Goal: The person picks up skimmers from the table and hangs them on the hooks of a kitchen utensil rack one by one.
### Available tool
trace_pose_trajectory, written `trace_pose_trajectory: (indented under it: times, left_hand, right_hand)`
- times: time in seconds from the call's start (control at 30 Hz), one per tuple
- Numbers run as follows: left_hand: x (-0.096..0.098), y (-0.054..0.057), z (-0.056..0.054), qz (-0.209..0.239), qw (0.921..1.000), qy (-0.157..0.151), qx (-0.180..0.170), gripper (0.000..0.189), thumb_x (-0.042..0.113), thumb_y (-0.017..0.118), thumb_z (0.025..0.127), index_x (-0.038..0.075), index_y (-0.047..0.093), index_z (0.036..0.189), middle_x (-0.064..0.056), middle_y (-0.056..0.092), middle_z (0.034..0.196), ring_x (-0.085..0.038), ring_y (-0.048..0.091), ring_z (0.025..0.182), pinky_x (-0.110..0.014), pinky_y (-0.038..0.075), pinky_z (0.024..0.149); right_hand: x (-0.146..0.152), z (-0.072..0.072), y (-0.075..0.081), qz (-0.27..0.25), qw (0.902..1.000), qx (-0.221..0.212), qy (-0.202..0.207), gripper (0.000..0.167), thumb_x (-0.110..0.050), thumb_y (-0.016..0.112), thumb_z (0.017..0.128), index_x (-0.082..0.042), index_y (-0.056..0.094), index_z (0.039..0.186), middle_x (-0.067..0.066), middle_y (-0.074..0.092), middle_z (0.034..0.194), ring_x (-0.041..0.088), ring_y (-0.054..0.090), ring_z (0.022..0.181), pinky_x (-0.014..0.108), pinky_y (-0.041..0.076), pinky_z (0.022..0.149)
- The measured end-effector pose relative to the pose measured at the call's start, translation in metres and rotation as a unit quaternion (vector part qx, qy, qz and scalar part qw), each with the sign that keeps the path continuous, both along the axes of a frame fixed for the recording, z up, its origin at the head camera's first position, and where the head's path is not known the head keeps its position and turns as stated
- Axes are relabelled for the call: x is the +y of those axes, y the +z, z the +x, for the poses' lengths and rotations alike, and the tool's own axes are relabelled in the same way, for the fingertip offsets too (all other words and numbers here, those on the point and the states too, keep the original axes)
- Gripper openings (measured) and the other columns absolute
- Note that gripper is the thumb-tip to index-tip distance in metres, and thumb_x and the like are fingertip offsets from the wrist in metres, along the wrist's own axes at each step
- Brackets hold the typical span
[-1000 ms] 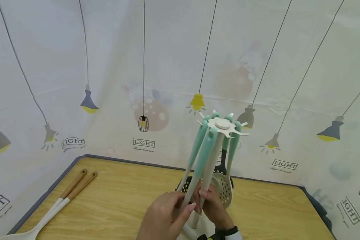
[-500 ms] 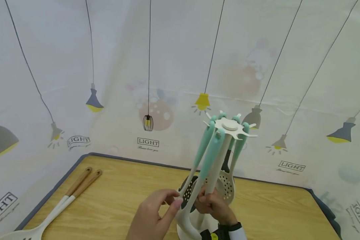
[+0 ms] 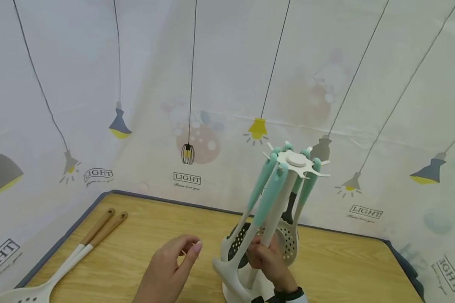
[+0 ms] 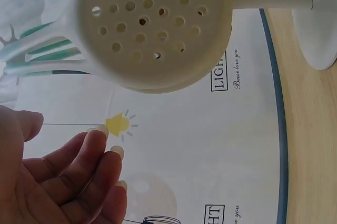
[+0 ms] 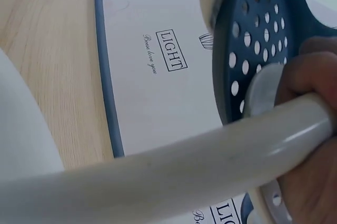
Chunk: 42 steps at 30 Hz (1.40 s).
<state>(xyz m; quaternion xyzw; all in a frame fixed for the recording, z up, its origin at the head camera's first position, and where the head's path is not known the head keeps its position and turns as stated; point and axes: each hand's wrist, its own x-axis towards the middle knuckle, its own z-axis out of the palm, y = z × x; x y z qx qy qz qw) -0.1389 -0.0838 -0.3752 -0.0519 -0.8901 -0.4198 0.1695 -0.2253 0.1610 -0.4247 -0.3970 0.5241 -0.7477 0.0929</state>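
My right hand (image 3: 271, 261) grips the pole (image 3: 282, 206) of a white utensil stand. The pole also crosses the right wrist view, with the fingers (image 5: 313, 71) curled round its end there. Teal-handled utensils hang from the stand's notched top (image 3: 296, 160); among them are a pale skimmer (image 3: 289, 244) and a dark skimmer (image 5: 263, 29). A white utensil head (image 3: 231, 275) hangs at the front left. Left of the stand, apart from it, my left hand (image 3: 167, 267) holds nothing, its fingers loosely bent. In the left wrist view, a pale perforated head (image 4: 152, 39) hangs above that hand.
Two wooden-handled utensils (image 3: 95, 235) with white heads lie at the table's left side, at least one slotted. The stand's white round base (image 3: 265, 288) shows below my right hand. Behind the wood-grain table (image 3: 163, 219) rises a wall cover printed with lamps (image 3: 258, 128).
My left hand has let go of the white utensil at the stand's front and drawn away to the left. My right hand stays on the pole. The view has shifted slightly.
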Motion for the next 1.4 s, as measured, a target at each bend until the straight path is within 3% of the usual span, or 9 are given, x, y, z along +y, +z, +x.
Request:
trace_pose_trajectory:
  times: [0.17, 0.4, 0.57, 0.77, 0.97, 1.17, 1.27, 1.4]
  left_hand:
    - [-0.003, -0.001, -0.001, 0.002, 0.9999, 0.007, 0.008, 0.018, 0.036, 0.059, 0.103, 0.024, 0.072, 0.101, 0.022, 0.062, 0.079, 0.005, 0.056, 0.076, -0.021, 0.049, 0.067]
    - [-0.015, 0.003, -0.001, 0.016, 0.9998, 0.014, -0.004, 0.022, 0.039, 0.054, 0.105, 0.026, 0.071, 0.102, 0.025, 0.059, 0.074, 0.006, 0.053, 0.070, -0.024, 0.051, 0.072]
    - [-0.027, 0.004, -0.003, 0.014, 0.9995, 0.026, 0.007, 0.027, 0.040, 0.051, 0.107, 0.024, 0.071, 0.102, 0.021, 0.062, 0.076, 0.004, 0.055, 0.071, -0.023, 0.050, 0.068]
    - [-0.034, 0.006, -0.005, 0.016, 0.9993, 0.031, -0.015, 0.031, 0.041, 0.046, 0.108, 0.024, 0.071, 0.101, 0.012, 0.067, 0.080, 0.001, 0.057, 0.072, -0.022, 0.050, 0.067]
    - [-0.041, 0.007, -0.006, 0.010, 0.9991, 0.034, -0.021, 0.033, 0.042, 0.047, 0.108, 0.022, 0.072, 0.103, 0.012, 0.067, 0.080, 0.000, 0.056, 0.068, -0.022, 0.049, 0.065]
    - [-0.052, 0.009, -0.007, 0.025, 0.9968, 0.043, -0.063, 0.041, 0.050, 0.042, 0.108, 0.021, 0.071, 0.107, 0.008, 0.069, 0.085, -0.008, 0.048, 0.056, -0.024, 0.044, 0.057]
    - [-0.061, 0.010, -0.010, 0.001, 0.9955, 0.048, -0.081, 0.047, 0.054, 0.040, 0.107, 0.019, 0.071, 0.112, 0.006, 0.070, 0.088, -0.011, 0.046, 0.054, -0.025, 0.042, 0.056]
    - [-0.082, 0.007, -0.014, -0.049, 0.9902, 0.058, -0.117, 0.059, 0.061, 0.036, 0.105, 0.015, 0.068, 0.123, 0.002, 0.073, 0.097, -0.012, 0.055, 0.064, -0.030, 0.047, 0.062]
  right_hand:
    - [-0.002, 0.005, -0.001, 0.006, 0.9986, -0.007, -0.052, 0.030, 0.009, 0.036, 0.089, -0.002, 0.023, 0.064, 0.010, 0.019, 0.052, 0.023, 0.015, 0.041, 0.034, 0.012, 0.034]
    - [-0.012, 0.011, -0.001, -0.002, 0.9910, 0.010, -0.133, 0.034, 0.012, 0.035, 0.092, 0.000, 0.023, 0.062, 0.013, 0.018, 0.049, 0.026, 0.013, 0.039, 0.033, 0.012, 0.032]
    - [-0.026, 0.020, 0.000, 0.016, 0.9714, -0.018, -0.236, 0.038, 0.012, 0.040, 0.092, 0.000, 0.024, 0.059, 0.012, 0.019, 0.048, 0.026, 0.014, 0.039, 0.033, 0.012, 0.032]
    - [-0.040, 0.029, 0.004, 0.044, 0.9434, -0.068, -0.322, 0.036, 0.011, 0.043, 0.090, 0.005, 0.025, 0.059, 0.002, 0.023, 0.045, 0.019, 0.017, 0.039, 0.029, 0.015, 0.033]
    - [-0.049, 0.035, 0.008, 0.058, 0.9262, -0.093, -0.361, 0.036, 0.010, 0.045, 0.091, 0.009, 0.027, 0.060, -0.010, 0.030, 0.046, 0.002, 0.022, 0.039, 0.026, 0.016, 0.034]
    - [-0.056, 0.037, 0.007, 0.054, 0.9173, -0.111, -0.379, 0.035, 0.010, 0.047, 0.091, 0.011, 0.027, 0.062, -0.011, 0.031, 0.045, -0.002, 0.025, 0.037, 0.022, 0.018, 0.034]
    - [-0.058, 0.037, 0.006, 0.060, 0.9147, -0.113, -0.383, 0.035, 0.010, 0.048, 0.091, 0.012, 0.028, 0.062, -0.010, 0.032, 0.045, -0.001, 0.025, 0.036, 0.021, 0.020, 0.034]
    - [-0.059, 0.037, 0.006, 0.066, 0.9126, -0.114, -0.387, 0.036, 0.009, 0.048, 0.092, 0.012, 0.029, 0.062, -0.010, 0.031, 0.045, -0.001, 0.025, 0.037, 0.020, 0.020, 0.034]
